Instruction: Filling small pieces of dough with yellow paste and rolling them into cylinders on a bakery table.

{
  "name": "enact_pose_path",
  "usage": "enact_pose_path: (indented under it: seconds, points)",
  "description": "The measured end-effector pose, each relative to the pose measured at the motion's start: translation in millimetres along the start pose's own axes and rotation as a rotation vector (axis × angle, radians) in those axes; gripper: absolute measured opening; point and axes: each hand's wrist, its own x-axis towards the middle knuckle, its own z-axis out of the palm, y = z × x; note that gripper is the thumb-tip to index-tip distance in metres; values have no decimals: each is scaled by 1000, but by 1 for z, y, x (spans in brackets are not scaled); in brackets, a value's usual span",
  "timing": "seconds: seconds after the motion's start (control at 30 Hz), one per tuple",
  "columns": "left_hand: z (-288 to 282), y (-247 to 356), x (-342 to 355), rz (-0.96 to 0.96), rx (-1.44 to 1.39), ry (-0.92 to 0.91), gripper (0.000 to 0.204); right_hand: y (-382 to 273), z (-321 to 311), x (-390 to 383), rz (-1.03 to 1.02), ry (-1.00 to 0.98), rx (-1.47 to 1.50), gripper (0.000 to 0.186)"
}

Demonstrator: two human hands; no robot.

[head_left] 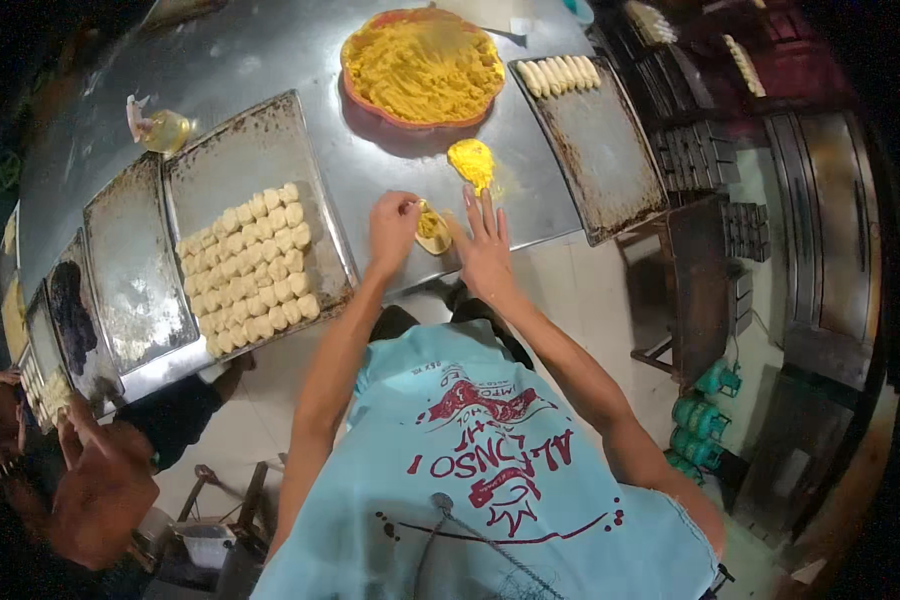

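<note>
A flat oval piece of dough (pixel 437 246) lies on the metal table near its front edge, with a strip of yellow filling (pixel 427 222) along it. My left hand (pixel 394 228) is at its left side, fingers curled into a pinch at the dough's upper edge. To the right, my right hand (pixel 485 248) is open with fingers stretched and spread, its thumb side beside the dough. A small mound of yellow filling (pixel 469 158) sits just beyond my right fingertips.
Farther back stands a red basin (pixel 347 85) of yellow filling. On the left, a baking tray (pixel 232 168) carries rows of dough balls (pixel 255 255); more trays lie beyond. A right-hand tray (pixel 595 150) holds several shaped dough rolls (pixel 558 76). Another person (pixel 105 480) works at lower left.
</note>
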Motion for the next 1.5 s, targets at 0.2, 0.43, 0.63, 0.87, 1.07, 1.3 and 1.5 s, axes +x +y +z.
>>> enact_pose_path:
  seconds: [0.2, 0.43, 0.63, 0.87, 1.07, 1.3, 1.5]
  points:
    - [27, 11, -51, 336, 527, -74, 17, 26, 36, -40, -23, -121, -43, 67]
    - [24, 4, -16, 550, 786, -106, 52, 49, 43, -53, -61, -61, 142, 72]
    - [13, -22, -16, 622, 782, -295, 54, 60, 37, -57, -92, -65, 248, 70]
    - [16, -16, -31, 602, 788, -481, 54, 59, 39, -53, -74, -76, 143, 75]
    - [22, -9, -16, 493, 790, -165, 59, 87, 60, -50, -42, 50, 316, 67]
    - [13, 3, -19, 563, 785, -214, 63, 141, 55, -19, 399, 463, 223, 50]
    - [23, -26, -33, 592, 795, -367, 57, 149, 61, -1, 403, 494, 82, 45]
